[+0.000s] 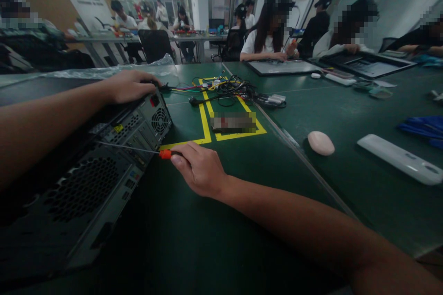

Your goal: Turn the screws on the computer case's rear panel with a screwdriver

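A dark desktop computer case (86,184) lies on its side on the green table, its rear panel with fan grille and ports turned toward me. My left hand (129,85) rests on the case's top far edge, fingers curled over it. My right hand (199,166) is closed round a screwdriver (164,153) with an orange handle. The thin shaft runs left to the rear panel, and its tip meets the metal near the vent holes.
A tangle of coloured cables (231,88) lies on yellow floor-tape markings (206,124) behind the case. A pink mouse (320,143), a white keyboard (399,159) and blue cloth (424,126) sit at right. Several people work at the far side and at other tables.
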Motion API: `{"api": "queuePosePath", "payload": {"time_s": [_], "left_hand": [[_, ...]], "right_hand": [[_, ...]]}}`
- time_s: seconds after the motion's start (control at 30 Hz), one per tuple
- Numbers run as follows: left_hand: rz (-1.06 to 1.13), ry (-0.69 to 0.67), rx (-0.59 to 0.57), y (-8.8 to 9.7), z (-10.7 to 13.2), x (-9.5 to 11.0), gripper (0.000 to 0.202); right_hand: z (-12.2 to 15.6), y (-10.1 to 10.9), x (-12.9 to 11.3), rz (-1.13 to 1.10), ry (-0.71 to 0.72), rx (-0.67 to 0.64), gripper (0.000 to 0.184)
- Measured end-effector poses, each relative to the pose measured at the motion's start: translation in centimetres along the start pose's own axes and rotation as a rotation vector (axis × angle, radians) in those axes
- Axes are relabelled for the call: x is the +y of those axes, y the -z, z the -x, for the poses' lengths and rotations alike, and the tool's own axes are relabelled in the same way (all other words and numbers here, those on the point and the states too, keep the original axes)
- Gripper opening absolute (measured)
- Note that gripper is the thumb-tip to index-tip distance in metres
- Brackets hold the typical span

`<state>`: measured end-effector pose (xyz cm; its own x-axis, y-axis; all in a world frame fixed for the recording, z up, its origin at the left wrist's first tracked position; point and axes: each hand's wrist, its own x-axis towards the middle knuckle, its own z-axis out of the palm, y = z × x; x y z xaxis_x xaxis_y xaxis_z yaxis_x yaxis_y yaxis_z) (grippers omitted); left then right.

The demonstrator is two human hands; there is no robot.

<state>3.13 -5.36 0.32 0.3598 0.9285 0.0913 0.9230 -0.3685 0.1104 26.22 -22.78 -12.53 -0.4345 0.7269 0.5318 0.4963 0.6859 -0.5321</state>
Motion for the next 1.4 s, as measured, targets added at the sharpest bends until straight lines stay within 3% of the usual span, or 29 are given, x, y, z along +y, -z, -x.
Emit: {"api": "queuePosePath", "payload": {"time_s": [0.37, 1.4], "left_hand": [[-0.019, -0.012, 0.008, -0.1, 0.0, 0.1, 0.071], [-0.007, -0.033, 0.021, -0.2, -0.1, -0.1, 0.071]], "right_hand": [[0.2, -0.6, 0.6, -0.011, 0.007, 0.028, 0.023], [0.3, -0.7, 0.8, -0.041, 0.060, 0.085, 0.029]]}}
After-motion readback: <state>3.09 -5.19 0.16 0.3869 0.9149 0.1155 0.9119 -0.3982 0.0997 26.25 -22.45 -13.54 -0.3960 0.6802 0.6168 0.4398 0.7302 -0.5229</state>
